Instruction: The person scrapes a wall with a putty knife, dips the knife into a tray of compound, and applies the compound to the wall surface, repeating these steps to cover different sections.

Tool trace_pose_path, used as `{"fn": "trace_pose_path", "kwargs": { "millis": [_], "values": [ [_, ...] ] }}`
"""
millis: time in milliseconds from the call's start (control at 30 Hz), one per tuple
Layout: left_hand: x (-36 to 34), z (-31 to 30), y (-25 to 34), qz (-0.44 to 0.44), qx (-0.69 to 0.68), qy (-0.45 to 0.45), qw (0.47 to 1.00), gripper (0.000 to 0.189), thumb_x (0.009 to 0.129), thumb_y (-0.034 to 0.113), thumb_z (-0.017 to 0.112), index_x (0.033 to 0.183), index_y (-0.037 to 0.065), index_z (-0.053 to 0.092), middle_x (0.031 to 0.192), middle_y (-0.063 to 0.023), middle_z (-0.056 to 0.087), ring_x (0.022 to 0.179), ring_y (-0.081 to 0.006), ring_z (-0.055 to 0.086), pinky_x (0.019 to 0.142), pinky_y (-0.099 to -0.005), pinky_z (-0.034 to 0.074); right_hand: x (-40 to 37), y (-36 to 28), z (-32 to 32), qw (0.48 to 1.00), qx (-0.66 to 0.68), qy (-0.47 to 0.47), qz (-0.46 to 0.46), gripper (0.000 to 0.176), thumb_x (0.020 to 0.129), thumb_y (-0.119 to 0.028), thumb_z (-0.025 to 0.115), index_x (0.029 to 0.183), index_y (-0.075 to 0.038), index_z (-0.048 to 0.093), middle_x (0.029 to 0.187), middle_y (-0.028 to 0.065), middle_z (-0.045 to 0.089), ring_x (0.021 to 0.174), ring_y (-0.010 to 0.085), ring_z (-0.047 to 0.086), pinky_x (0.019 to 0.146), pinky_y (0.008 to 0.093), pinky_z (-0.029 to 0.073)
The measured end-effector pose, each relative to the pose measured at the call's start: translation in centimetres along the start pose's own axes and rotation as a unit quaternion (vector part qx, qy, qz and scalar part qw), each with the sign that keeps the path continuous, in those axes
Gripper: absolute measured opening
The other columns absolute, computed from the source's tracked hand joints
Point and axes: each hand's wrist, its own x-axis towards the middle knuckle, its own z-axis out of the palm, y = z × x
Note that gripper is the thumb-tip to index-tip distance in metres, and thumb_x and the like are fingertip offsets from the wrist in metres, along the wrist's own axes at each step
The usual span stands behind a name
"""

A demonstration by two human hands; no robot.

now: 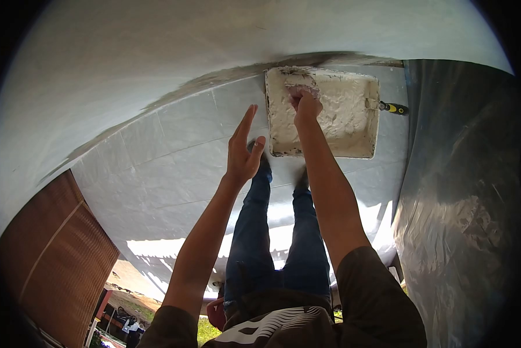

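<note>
A wide tray (324, 155) with a smeared rim lies on the floor before my feet, holding thick off-white paste (344, 110) like plaster or filler. Over its left part, my right hand (308, 105) is closed, knuckles up, on a flat paste-smeared tool (300, 87); its exact kind is hard to see. My left hand (246, 149) is held up left of the tray, touching nothing, fingers straight and thumb apart. At the tray's right edge rests a second tool with a black and yellow handle (395, 108); its other end reaches into the paste.
A pale wall (214, 40) rises just beyond the tray. Grey floor (173, 151) with joint lines lies around my feet. Shiny plastic sheeting (451, 191) hangs at the right. A brown slatted blind (63, 249) stands at the left, with outdoor ground below it.
</note>
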Motion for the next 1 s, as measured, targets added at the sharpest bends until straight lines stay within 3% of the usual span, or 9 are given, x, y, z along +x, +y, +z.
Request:
{"fn": "trace_pose_path", "kwargs": {
  "millis": [433, 533, 667, 867, 1000],
  "values": [
    [0.2, 0.3, 0.6, 0.001, 0.002, -0.002, 1.0, 0.07, 0.099, 0.038, 0.052, 0.15, -0.005, 0.032, 0.148, -0.028, 0.044, 0.14, -0.0425, 0.041, 0.115, -0.0473, 0.032, 0.7, -0.8, -1.0, 0.997, 0.046, -0.045, 0.04, 0.016, 0.092, -0.007, 0.062, 0.105, 0.002, 0.058, 0.094, 0.0121, 0.065, 0.081, 0.0238, 0.067, 0.07, 0.0344, 0.062],
    [0.2, 0.7, 0.8, 0.003, -0.004, -0.003, 1.0, 0.071, 0.098, 0.038, 0.052, 0.15, -0.005, 0.032, 0.148, -0.028, 0.044, 0.14, -0.0426, 0.041, 0.115, -0.0473, 0.032, 0.5, -0.6, -1.4, 0.994, 0.088, -0.061, 0.033, 0.018, 0.09, -0.009, 0.063, 0.105, 0.001, 0.058, 0.091, 0.0112, 0.065, 0.074, 0.0207, 0.067, 0.062, 0.0306, 0.061],
    [0.0, 1.0, 0.8, 0.005, -0.004, -0.01, 1.0, 0.07, 0.098, 0.037, 0.053, 0.15, -0.006, 0.032, 0.149, -0.0281, 0.044, 0.14, -0.0429, 0.041, 0.115, -0.0472, 0.032, 0.2, -0.9, -2.6, 0.991, 0.108, -0.077, 0.028, 0.02, 0.091, -0.009, 0.063, 0.107, 0.001, 0.058, 0.091, 0.0103, 0.064, 0.074, 0.0203, 0.067, 0.064, 0.0304, 0.061],
    [0.0, 1.5, 1.1, 0.004, -0.002, -0.011, 1.0, 0.068, 0.097, 0.033, 0.054, 0.15, -0.005, 0.033, 0.148, -0.0282, 0.045, 0.14, -0.0422, 0.041, 0.114, -0.0465, 0.032, -0.9, -1.9, -6.8, 0.994, 0.048, -0.1, -0.001, 0.022, 0.091, -0.012, 0.064, 0.108, 0.001, 0.061, 0.092, 0.0105, 0.067, 0.077, 0.0203, 0.069, 0.066, 0.0307, 0.062],
    [0.2, 2.1, 1.2, 0.005, -0.003, -0.012, 1.0, 0.068, 0.096, 0.031, 0.055, 0.15, -0.005, 0.034, 0.147, -0.0277, 0.046, 0.14, -0.0412, 0.042, 0.114, -0.0457, 0.033, -1.5, -2.7, -9.7, 0.997, -0.01, -0.064, -0.036, 0.021, 0.092, -0.013, 0.064, 0.106, 0.003, 0.063, 0.091, 0.0108, 0.068, 0.075, 0.0193, 0.069, 0.064, 0.0301, 0.062]
  ]
}}
